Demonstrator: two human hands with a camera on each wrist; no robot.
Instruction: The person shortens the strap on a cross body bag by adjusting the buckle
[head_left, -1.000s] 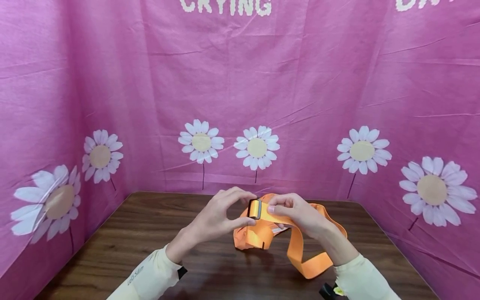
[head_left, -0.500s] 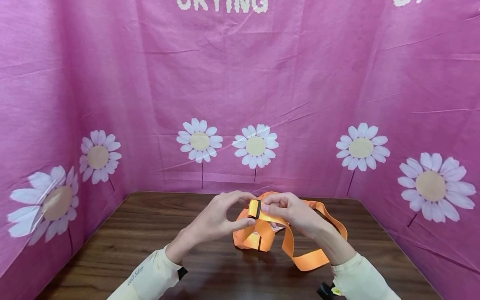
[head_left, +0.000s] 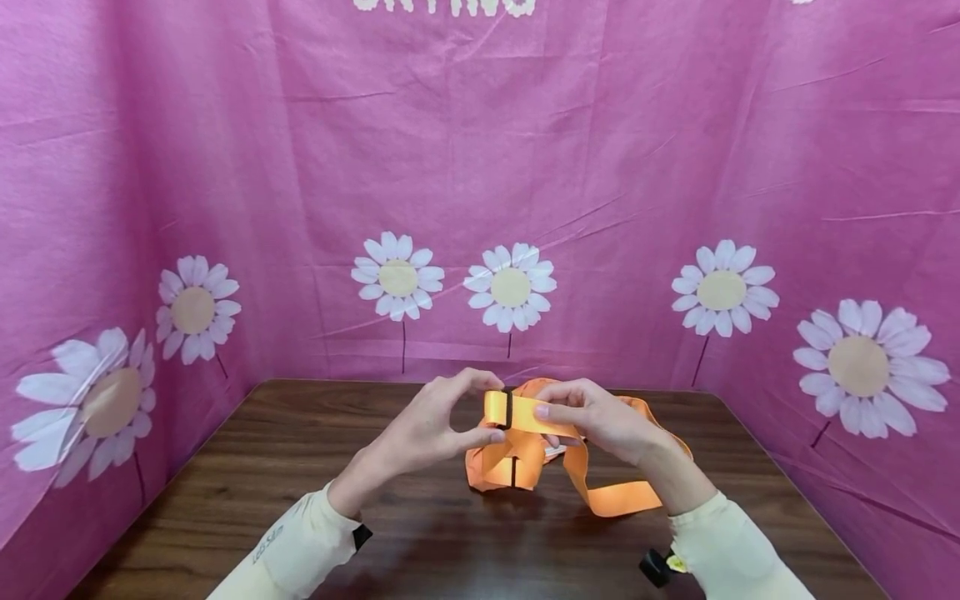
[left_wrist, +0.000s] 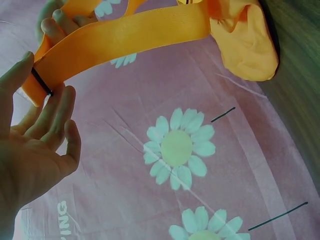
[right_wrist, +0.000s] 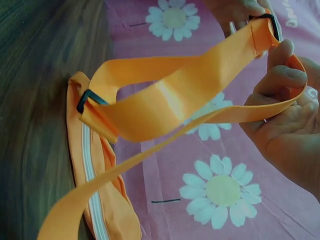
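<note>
My left hand (head_left: pixel 423 425) pinches a black slider buckle (head_left: pixel 507 409) by its ends, thumb below and fingers above. Orange webbing strap (head_left: pixel 528 414) runs through this buckle and forms a short loop on its left side. Just right of the buckle, my right hand (head_left: pixel 611 425) holds the strap between thumb and curled fingers. Beneath both hands lies an orange fabric bag (left_wrist: pixel 245 45), partly hidden by the strap; its white zipper (right_wrist: pixel 89 165) shows in the right wrist view. A second black strap ring (right_wrist: pixel 92 100) sits by the bag.
Everything is over a dark wood-grain table (head_left: pixel 300 467). A pink curtain (head_left: pixel 600 167) with printed daisies stands round its back and sides. A loose length of strap (head_left: pixel 615 498) hangs down beside the right forearm. Black wrist gear (head_left: pixel 655 567) shows at the right cuff.
The buckle has turned edge-on, and the strap loop on its left now sticks out further. The right hand closed in on the buckle, then drew back slightly right. The hanging strap has risen.
</note>
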